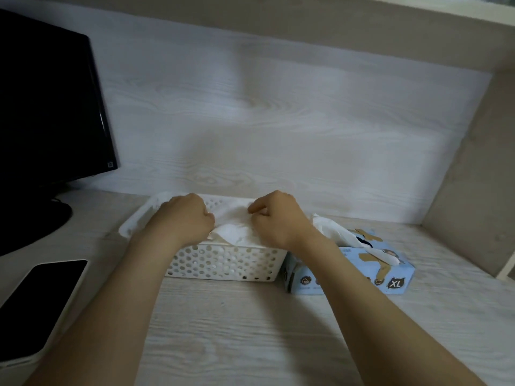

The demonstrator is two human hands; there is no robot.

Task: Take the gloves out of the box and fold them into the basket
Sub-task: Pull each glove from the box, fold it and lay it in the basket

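**Glove held at both ends over basket; box lies to the right**

Finding: one white glove point(234, 232) lies in the white perforated basket point(223, 263), its long axis running left to right along the basket's length. The left hand point(184, 215) is curled over its left end, fingertips hidden under the knuckles. The right hand point(276, 218) pinches its right end between thumb and forefinger. Both hands are directly above the basket.

Relation of note: the blue box point(390, 277) stands just beside the basket's right end, with more gloves point(331, 229) protruding from its top opening. The right hand is nearer to it, so it is judged the natural one for the coming reach.

Surroundings: pale wood-grain desk point(237, 330), white panel point(278, 121) behind. A dark monitor point(47, 107) stands far left, a dark-screened device point(41, 296) near left.
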